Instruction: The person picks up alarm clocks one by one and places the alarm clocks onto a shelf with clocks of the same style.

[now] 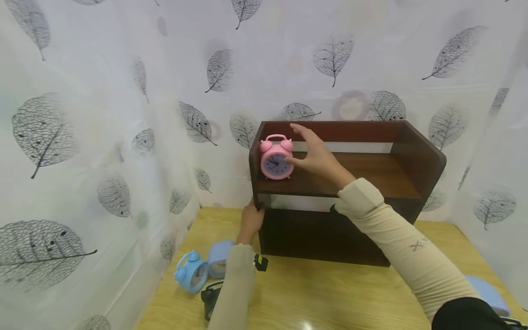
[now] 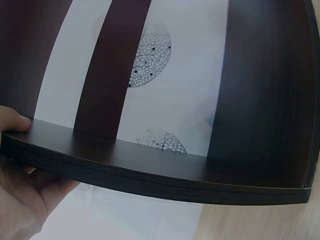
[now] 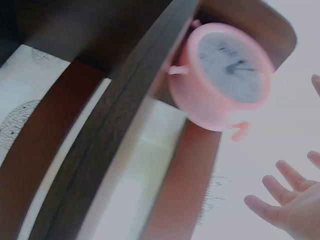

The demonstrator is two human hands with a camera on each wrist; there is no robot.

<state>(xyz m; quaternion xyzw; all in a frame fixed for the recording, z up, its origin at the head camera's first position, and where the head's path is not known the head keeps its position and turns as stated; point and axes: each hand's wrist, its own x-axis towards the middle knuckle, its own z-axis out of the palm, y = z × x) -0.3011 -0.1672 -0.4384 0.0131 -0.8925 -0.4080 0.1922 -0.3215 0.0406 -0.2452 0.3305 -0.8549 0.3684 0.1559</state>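
A pink twin-bell alarm clock stands upright at the left end of the upper board of a dark brown wooden shelf. My right hand is just to the right of the clock, with thumb and fingers spread apart. In the right wrist view, a gap shows between the hand and the pink alarm clock. Lower down, my left hand grips the shelf's left side panel. The left wrist view shows its thumb on the inner face and the other fingers outside, beneath the edge.
On the wooden table, left of the shelf, are a light blue alarm clock, a pale blue rounded object and a black object partly behind my left sleeve. Another pale blue object sits at right. Leaf-patterned sheeting hangs behind.
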